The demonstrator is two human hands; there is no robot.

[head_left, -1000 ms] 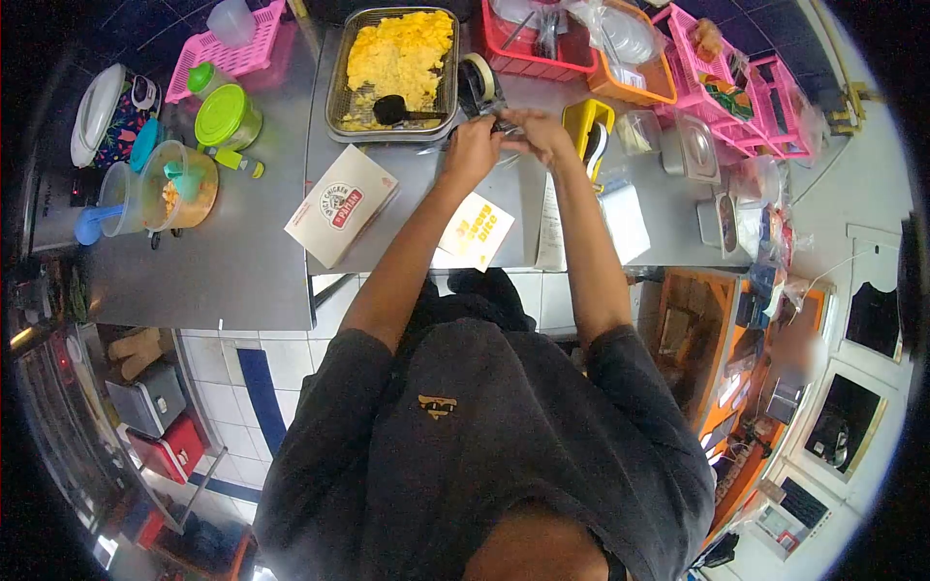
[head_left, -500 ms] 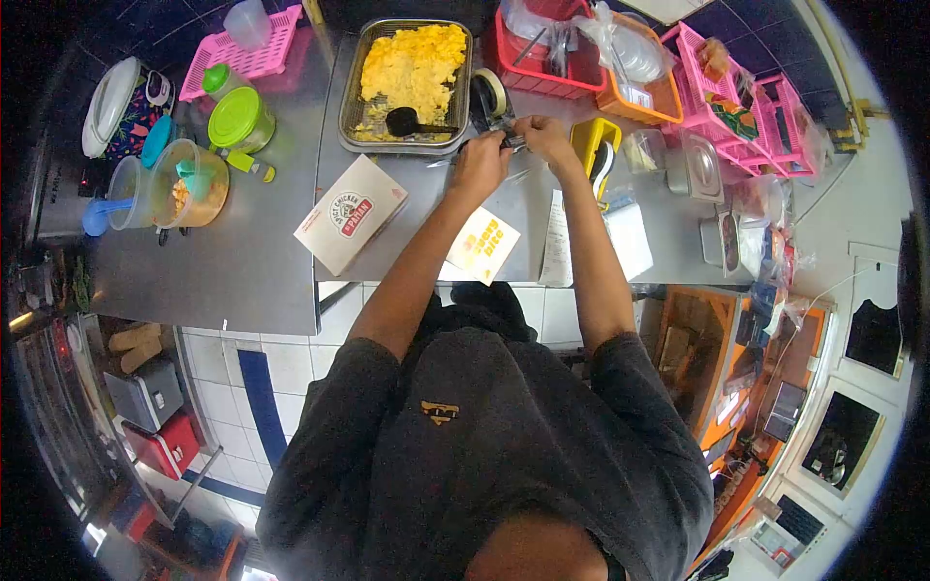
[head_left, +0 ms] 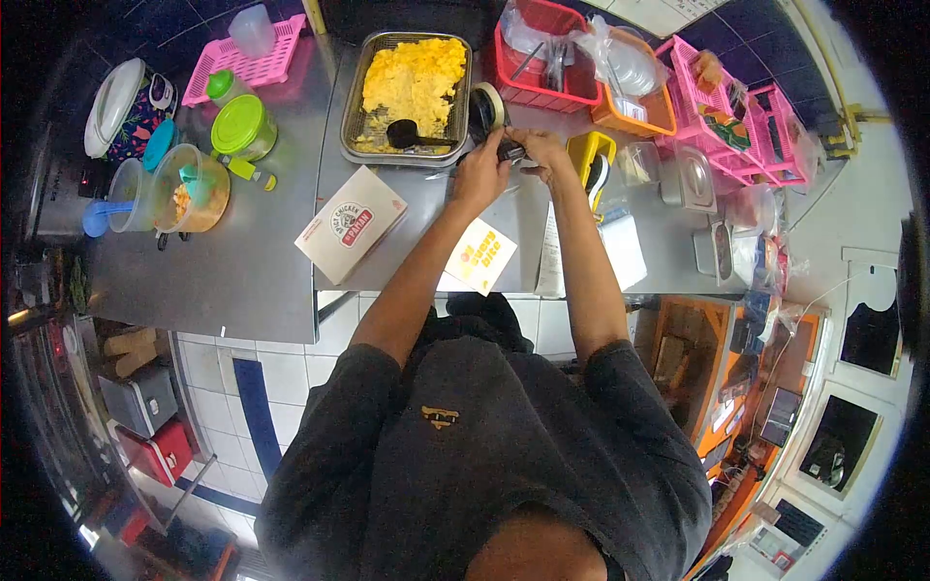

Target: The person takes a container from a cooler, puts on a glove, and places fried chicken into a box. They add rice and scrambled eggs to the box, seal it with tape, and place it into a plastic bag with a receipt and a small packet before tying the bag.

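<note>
Both hands meet over the steel table [head_left: 242, 281], just right of a metal tray [head_left: 356, 107] that holds yellow food and a black scoop [head_left: 405, 134]. My left hand [head_left: 481, 174] has its fingers closed on a small dark object [head_left: 511, 150], too small to name. From the other side, my right hand [head_left: 545, 153] grips the same object with its fingers bent. A tape roll [head_left: 491, 100] lies just beyond them. Nearer my body are a white printed card [head_left: 481, 257] and, to the left, a white printed box [head_left: 351, 225].
A yellow basket [head_left: 588, 155] is right of my right hand, with a paper slip [head_left: 550, 257] nearer me. Red [head_left: 547, 92] and orange [head_left: 659, 114] baskets stand behind. Pink racks [head_left: 717, 136] are at right. Tubs, including a green-lidded one [head_left: 244, 126], stand at left.
The view has shifted slightly, so the table's things appear a little lower. My hands stay together on the dark object, with the fingers of my right hand slightly rearranged.
</note>
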